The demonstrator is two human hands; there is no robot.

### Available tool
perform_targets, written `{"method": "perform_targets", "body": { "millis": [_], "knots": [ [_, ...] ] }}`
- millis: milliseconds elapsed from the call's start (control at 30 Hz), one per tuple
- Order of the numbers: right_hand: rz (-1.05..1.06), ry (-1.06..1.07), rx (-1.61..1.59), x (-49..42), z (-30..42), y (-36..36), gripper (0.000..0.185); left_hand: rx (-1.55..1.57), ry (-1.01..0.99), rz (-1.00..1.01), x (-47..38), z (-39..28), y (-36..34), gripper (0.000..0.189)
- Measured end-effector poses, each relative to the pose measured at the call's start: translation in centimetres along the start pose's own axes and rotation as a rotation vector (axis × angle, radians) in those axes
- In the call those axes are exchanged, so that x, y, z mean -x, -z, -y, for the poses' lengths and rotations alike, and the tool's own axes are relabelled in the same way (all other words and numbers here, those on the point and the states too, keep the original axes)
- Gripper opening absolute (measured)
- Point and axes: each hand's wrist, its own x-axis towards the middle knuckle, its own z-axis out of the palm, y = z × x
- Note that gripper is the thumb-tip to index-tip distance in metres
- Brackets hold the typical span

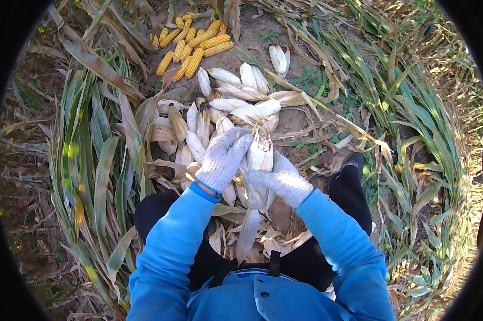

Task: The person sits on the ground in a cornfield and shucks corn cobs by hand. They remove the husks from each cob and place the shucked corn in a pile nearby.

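Note:
My right hand [279, 178], in a pale knitted glove, grips an ear of corn in its husk [260, 154]. The ear stands tip away from me, its top dry and ragged, with loose husk leaves trailing at the base. My left hand [224, 154], gloved alike, is at the ear's upper left side, thumb and fingers near its tip; whether it pinches the husk is hard to tell. Just beyond my hands lies a heap of unhusked ears [229, 104] in pale husks. Farther off is a pile of bare yellow cobs [193, 62] on the soil.
Cut corn stalks with long leaves lie in swaths at left [87, 160] and right [418, 116]. Stripped husks [265, 240] cover the ground between my knees. One husked-over ear [279, 60] lies apart at the upper right. My shoe [352, 162] rests right of the heap.

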Motion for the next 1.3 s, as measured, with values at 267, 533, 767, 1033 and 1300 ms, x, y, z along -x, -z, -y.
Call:
{"method": "perform_targets", "body": {
  "millis": [267,533,767,1033,1300],
  "knots": [
    [0.037,0.032,0.036,0.0,0.0,0.2,0.094,-0.118,-0.023,-0.022,0.3,-1.2,-0.3,0.031],
    [0.052,0.016,0.012,0.4,0.9,-0.2,0.097,-0.081,0.009,-0.037,0.2,-0.7,-0.5,0.031],
    [0.042,-0.007,0.047,0.3,1.0,-0.4,0.095,-0.104,0.014,-0.032,0.1,-0.2,-0.4,0.034],
    [0.022,-0.036,0.079,0.2,0.4,0.0,0.091,-0.097,0.023,-0.030,0.2,-0.5,-0.4,0.034],
    [0.019,-0.021,0.090,0.2,0.2,0.0,0.091,-0.090,0.021,-0.011,0.2,-0.8,-0.4,0.029]
  ]
}}
